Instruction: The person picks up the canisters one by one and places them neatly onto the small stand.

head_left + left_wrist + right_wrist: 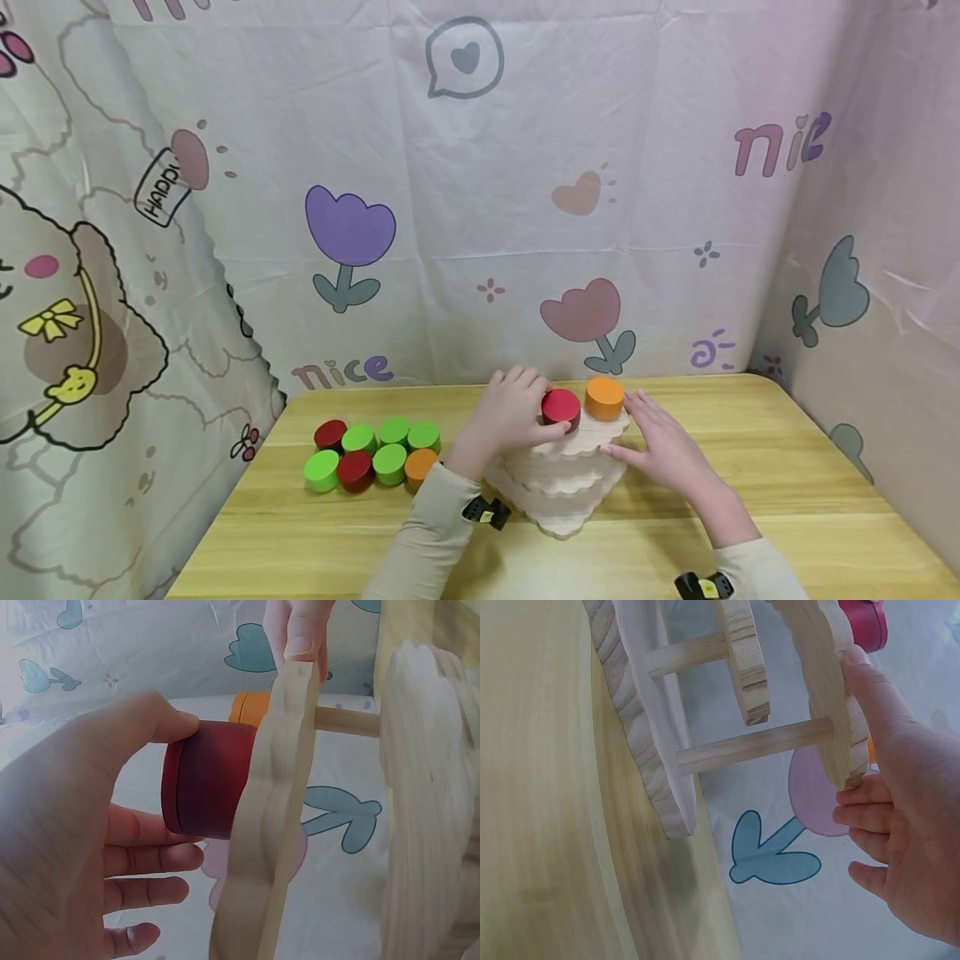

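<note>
A tiered wooden stand (566, 477) with scalloped shelves held apart by dowels stands on the table. My left hand (504, 417) pinches a red round tin (561, 408) on the top shelf, its thumb on one side and index finger on the other; the remaining fingers (150, 891) are spread off the tin. Beside it sits an orange round tin (604, 398), at the back right of that shelf. My right hand (667, 442) steadies the top shelf (821, 682), thumb and fingers on its edges around the right corner.
Left of the stand, several round tins cluster on the wooden table (750, 500): green ones (390, 464), dark red ones (355, 472) and an orange one (422, 468) partly behind my left sleeve. A printed curtain (480, 167) hangs behind and at both sides.
</note>
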`<act>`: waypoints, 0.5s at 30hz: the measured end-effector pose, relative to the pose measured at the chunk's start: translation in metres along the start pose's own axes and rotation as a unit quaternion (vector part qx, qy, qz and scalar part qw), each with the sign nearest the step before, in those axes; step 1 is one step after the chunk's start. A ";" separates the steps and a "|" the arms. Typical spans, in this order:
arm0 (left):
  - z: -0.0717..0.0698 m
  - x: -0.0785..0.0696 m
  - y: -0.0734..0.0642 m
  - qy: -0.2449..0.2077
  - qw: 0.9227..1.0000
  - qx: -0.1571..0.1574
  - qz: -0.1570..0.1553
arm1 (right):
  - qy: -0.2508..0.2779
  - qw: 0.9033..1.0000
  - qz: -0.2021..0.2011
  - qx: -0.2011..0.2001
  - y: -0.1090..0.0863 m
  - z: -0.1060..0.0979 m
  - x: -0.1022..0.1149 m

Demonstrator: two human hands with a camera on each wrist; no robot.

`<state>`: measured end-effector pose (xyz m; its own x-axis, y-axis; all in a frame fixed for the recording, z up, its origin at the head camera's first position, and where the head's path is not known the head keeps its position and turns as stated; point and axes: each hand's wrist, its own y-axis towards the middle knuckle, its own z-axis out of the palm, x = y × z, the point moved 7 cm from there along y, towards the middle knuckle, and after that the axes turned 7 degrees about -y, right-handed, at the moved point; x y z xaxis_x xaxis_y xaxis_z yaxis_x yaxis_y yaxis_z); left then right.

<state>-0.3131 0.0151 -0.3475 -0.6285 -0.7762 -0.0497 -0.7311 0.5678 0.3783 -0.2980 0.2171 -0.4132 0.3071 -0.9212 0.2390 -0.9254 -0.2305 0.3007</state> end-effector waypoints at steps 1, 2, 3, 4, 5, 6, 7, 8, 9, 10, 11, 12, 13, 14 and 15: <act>0.002 0.000 0.001 -0.001 1.000 0.001 -0.001 | 0.000 1.000 0.000 0.000 0.000 0.000 0.000; 0.003 0.000 0.002 -0.003 1.000 0.003 -0.002 | 0.000 1.000 0.000 -0.001 0.000 0.000 0.000; 0.005 0.000 0.003 -0.006 1.000 0.006 -0.004 | 0.000 1.000 0.000 -0.001 0.000 0.000 0.001; 0.006 0.000 0.004 -0.008 1.000 0.010 -0.006 | 0.000 1.000 0.001 -0.001 0.000 0.000 0.001; 0.008 0.000 0.005 -0.011 1.000 0.013 -0.008 | 0.001 1.000 0.001 -0.001 -0.001 0.000 0.001; 0.009 0.000 0.006 -0.012 1.000 0.016 -0.010 | 0.002 1.000 0.000 -0.002 -0.001 0.000 0.002; 0.010 -0.001 0.007 -0.014 1.000 0.020 -0.013 | 0.002 1.000 0.000 -0.002 -0.001 0.000 0.002; 0.011 -0.001 0.008 -0.016 0.999 0.024 -0.016 | 0.003 1.000 0.000 -0.003 -0.001 0.000 0.002; 0.012 -0.001 0.009 -0.018 0.999 0.027 -0.019 | 0.003 1.000 0.000 -0.004 -0.001 0.000 0.002; 0.012 -0.002 0.010 -0.019 0.999 0.029 -0.021 | 0.003 1.000 -0.001 -0.004 -0.001 0.000 0.002; 0.013 -0.002 0.011 -0.020 0.999 0.030 -0.023 | 0.004 1.000 -0.001 -0.004 -0.001 0.000 0.001; 0.013 -0.002 0.012 -0.022 0.999 0.031 -0.024 | 0.004 1.000 -0.001 -0.005 0.000 0.000 0.001; 0.013 -0.002 0.012 -0.025 0.999 0.032 -0.026 | 0.004 1.000 -0.001 -0.006 0.000 0.000 0.001; 0.013 -0.003 0.013 -0.027 0.999 0.031 -0.026 | 0.005 1.000 -0.001 -0.006 0.000 0.000 0.000; 0.013 -0.003 0.013 -0.030 0.999 0.032 -0.027 | 0.005 1.000 -0.001 -0.006 0.000 0.000 0.000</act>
<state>-0.3242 0.0283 -0.3542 -0.6014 -0.7894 -0.1235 -0.7782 0.5436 0.3145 -0.2978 0.2170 -0.4134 0.3109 -0.9178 0.2468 -0.9221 -0.2283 0.3125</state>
